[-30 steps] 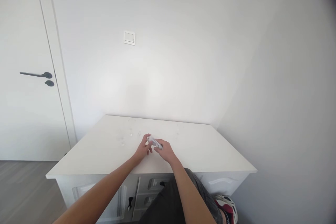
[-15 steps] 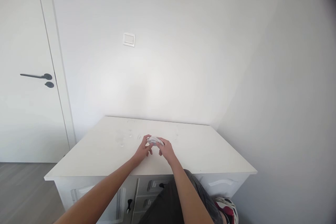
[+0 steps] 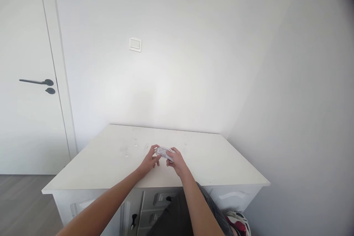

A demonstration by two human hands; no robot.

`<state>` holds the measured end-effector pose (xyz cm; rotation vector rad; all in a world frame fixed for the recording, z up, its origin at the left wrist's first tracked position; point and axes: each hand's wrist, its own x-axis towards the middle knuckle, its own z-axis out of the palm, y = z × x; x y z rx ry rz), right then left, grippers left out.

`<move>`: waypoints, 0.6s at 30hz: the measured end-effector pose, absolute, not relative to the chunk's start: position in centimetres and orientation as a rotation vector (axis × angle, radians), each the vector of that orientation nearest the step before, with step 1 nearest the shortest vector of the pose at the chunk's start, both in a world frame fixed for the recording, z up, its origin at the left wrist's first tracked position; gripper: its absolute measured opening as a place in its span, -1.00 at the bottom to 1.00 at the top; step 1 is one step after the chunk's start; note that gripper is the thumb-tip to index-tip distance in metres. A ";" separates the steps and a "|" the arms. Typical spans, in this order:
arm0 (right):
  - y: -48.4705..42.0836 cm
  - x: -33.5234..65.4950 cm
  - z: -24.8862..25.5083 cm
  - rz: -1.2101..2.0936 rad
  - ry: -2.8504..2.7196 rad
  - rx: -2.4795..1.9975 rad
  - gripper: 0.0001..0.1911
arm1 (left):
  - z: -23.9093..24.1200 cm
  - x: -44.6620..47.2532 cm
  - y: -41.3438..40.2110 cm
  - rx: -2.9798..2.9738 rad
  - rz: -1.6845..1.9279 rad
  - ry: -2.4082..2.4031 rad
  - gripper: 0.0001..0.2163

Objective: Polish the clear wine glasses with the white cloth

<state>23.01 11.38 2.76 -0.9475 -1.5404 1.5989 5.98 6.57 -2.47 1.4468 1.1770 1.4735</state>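
A bundle of white cable, wound into loops, is held between my two hands over the white cabinet top. My left hand pinches the bundle's left end with thumb and forefinger, its other fingers curled below. On the opposite end, my right hand closes around the coil, thumb on top. Whether the bundle touches the surface below, I cannot tell. My fingers hide part of both ends.
Behind the cabinet rises a white wall with a light switch. A door with a dark handle is on the left. Drawers with dark knobs face me. My knee and a shoe are at the cabinet's front.
The cable bundle has tilted, its right end now lower, and its loops look looser. My right hand has turned slightly around it. The view has shifted a little.
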 end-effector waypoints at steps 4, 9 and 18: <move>10.6 23.1 3.2 0.907 -1.860 -0.947 -0.79 | -2.2 6.0 6.2 1.403 1.482 1.244 -0.55; 9.4 23.4 3.4 0.647 -2.125 -0.703 -0.56 | -1.9 6.0 6.1 1.374 1.519 1.250 -0.58; 11.4 23.1 3.0 1.113 -1.709 -0.950 -0.82 | -2.1 5.9 6.3 1.380 1.520 1.219 -0.55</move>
